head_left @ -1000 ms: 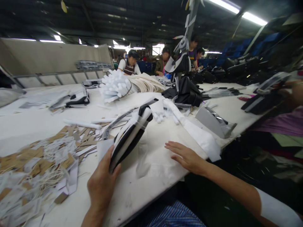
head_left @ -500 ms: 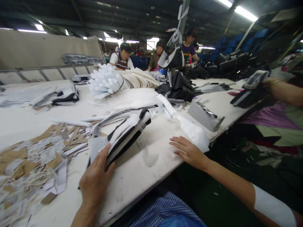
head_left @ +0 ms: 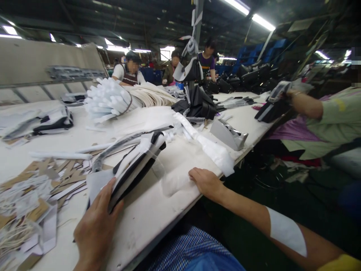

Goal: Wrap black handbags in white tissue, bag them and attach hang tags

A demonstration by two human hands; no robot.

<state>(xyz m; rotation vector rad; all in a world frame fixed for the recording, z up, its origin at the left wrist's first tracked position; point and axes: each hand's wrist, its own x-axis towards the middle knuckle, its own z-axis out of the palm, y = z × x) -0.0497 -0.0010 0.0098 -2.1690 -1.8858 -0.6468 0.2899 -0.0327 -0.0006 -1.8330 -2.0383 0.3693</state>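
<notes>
- In the head view, the left hand [head_left: 97,222] is gripping a black-and-cream handbag [head_left: 138,167] by its near end, with the thumb lying on one side and the fingers on the other.
- The handbag is leaning at a slant over the tabletop [head_left: 141,222], its far end pointing away from the person; whether its underside is touching the surface is not showing clearly.
- Its strap [head_left: 105,152], apparently wrapped in translucent padding, is arching out on the far side, and a pale sheet [head_left: 97,184] is sticking out beside the left hand.
- The right hand [head_left: 207,184] is resting at the tabletop's front edge with its fingers curling close together; whether anything is lying between them is impossible to say.
- Clear plastic film [head_left: 176,182] is spreading between the handbag and the right hand, near the right fingertips.
- The step in hand seems to be one of steadying: the left hand is doing the holding while the right is staying off the handbag.
- Any work on the wrapping would be calling for a firm left grip and a sure right-hand pinch on the film, without dragging the strap.
- A heap of card tags [head_left: 42,209] is lying left of the handbag, and a white foam roll [head_left: 213,150] is lying beyond the right hand.
</notes>
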